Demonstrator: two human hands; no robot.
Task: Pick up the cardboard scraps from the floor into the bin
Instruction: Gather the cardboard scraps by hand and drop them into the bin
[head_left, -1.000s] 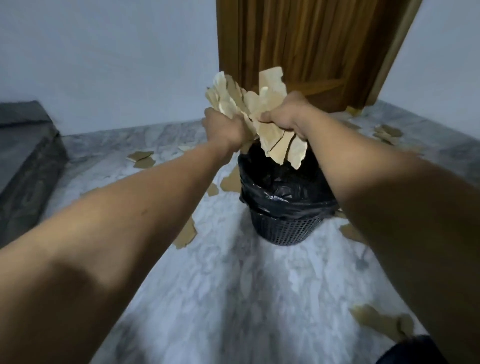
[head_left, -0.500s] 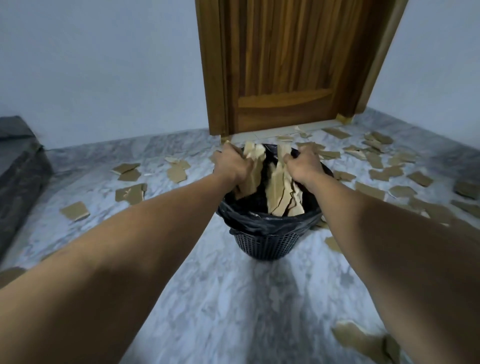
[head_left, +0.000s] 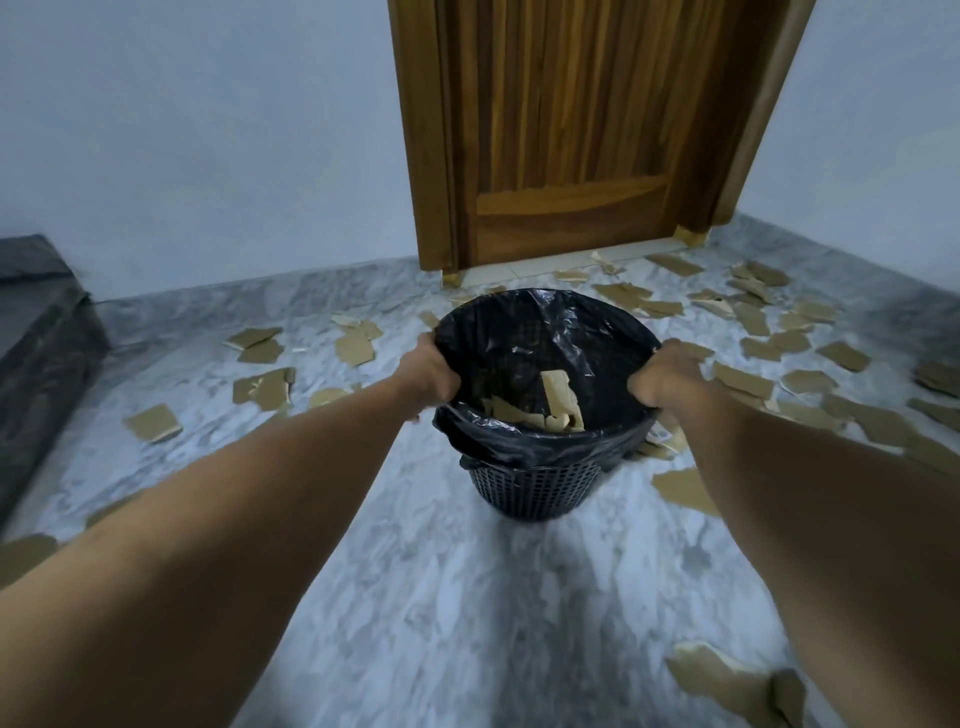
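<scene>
At the bottom right of the frame, nearest to us, a torn piece (head_left: 727, 680) of cardboard lies on the grey marbled floor (head_left: 467, 597), and our two bare forearms reach up from the lower corners toward the middle.

At the centre stands the bin (head_left: 535, 488), a dark mesh basket lined with a black liner (head_left: 524, 327) folded over its rim. Our left hand (head_left: 431, 376) grips the rim on the left side, fingers curled over the plastic. Our right hand (head_left: 662, 374) grips the rim on the right side in the same way. Half a second ago both hands clutched bundles of cardboard in the bin's mouth. A second ago we held those bundles above it. Now neither hand holds cardboard, and both have moved out to the rim. The cardboard scraps (head_left: 558, 402) lie in the bottom of the bin, one pale piece leaning upright among flatter ones. The bin is far from full.

Beyond and beside the bin, more loose scraps (head_left: 779, 338) lie thickly across the floor at centre right, and a thinner scatter (head_left: 260, 387) lies at centre left. A dark block (head_left: 36, 353) sits against the left edge. At the top centre a wooden door (head_left: 561, 130) stands between pale walls (head_left: 208, 130).
</scene>
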